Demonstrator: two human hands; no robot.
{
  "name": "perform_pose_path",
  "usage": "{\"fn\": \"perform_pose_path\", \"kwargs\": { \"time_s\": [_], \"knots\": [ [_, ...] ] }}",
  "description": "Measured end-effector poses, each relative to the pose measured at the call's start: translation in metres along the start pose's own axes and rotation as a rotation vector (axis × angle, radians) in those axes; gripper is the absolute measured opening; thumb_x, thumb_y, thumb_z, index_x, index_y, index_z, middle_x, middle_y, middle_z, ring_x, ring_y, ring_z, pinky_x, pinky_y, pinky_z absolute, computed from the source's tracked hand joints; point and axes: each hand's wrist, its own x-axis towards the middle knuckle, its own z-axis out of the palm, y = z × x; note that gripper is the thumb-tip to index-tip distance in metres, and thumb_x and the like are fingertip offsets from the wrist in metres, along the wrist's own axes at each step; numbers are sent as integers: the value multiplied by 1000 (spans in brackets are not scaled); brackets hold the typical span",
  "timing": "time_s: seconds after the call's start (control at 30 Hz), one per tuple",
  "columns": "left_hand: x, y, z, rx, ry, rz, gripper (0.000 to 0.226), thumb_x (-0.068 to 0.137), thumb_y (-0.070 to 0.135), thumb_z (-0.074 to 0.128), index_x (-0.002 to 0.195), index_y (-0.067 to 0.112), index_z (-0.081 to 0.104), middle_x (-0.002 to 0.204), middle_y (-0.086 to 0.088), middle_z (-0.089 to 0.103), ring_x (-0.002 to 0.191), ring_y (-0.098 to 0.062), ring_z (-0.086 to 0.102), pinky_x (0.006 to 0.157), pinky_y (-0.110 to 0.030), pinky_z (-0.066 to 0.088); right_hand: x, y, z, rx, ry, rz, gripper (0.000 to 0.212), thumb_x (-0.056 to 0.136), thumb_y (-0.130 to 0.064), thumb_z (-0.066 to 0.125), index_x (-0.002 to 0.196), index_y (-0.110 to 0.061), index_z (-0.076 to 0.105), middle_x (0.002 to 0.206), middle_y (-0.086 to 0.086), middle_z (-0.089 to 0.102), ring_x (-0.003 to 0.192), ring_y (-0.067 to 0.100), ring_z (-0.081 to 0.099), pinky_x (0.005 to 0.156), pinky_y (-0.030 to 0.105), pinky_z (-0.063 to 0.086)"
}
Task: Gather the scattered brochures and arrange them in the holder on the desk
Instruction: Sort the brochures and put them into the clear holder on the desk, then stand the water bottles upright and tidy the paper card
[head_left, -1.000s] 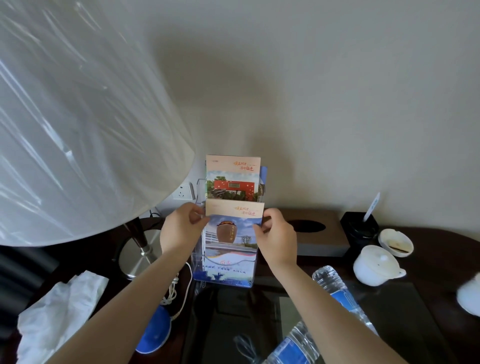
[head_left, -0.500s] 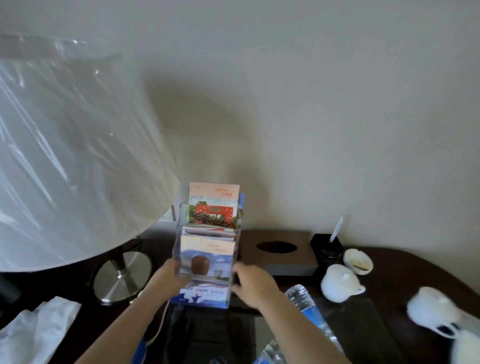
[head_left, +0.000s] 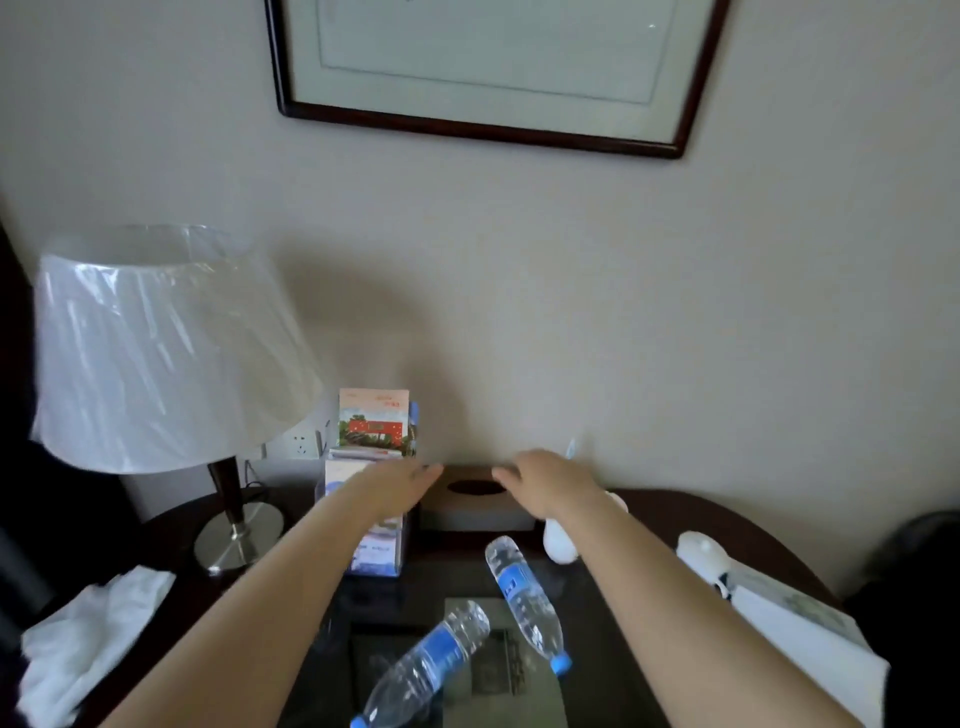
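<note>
The dark desk (head_left: 670, 519) is carrying a white-shaded lamp (head_left: 166, 353) at its left; just beside it the clear holder (head_left: 382, 558) is standing upright, brochures (head_left: 371, 423) sitting in its tiers. The left hand (head_left: 400, 486) and right hand (head_left: 545, 480) are hovering by the tissue box (head_left: 475, 509), fingers relaxed, gripping nothing

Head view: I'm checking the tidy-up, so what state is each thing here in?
Colourful paper brochures, upright in the holder.
Clear plastic holder, standing upright, filled.
Right clear blue-labelled water bottle, capped, on its side.
Left clear water bottle, capped, on its side.
Left hand, open, empty.
Right hand, open, empty.
</note>
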Motion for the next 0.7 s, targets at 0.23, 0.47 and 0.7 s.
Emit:
{"fn": "perform_pose_path", "kwargs": {
  "time_s": [0.23,0.47,0.7],
  "knots": [
    [-65,75,-7,147,102,85,59,96,61,20,144,30,36,144,-10,47,124,-30,51,106,-41,37,-63,11,-43,58,130,-48,60,98,-56,23,131,-15,53,130,10,57,117,29,54,92,41,44],
    [-78,96,-6,226,99,80,58,98,57,18,146,29,34,149,-8,42,133,-30,43,109,-42,34,-81,23,-48,69,145,-10,63,99,-56,22,132,-13,52,131,11,56,119,30,53,96,43,45],
    [-39,45,59,235,42,33,57,96,58,25,133,22,49,135,-8,55,122,-27,52,103,-43,43,-69,42,-1,111,132,33,50,98,-53,26,94,-13,55,105,10,62,99,31,60,76,37,43]
  ]
}}
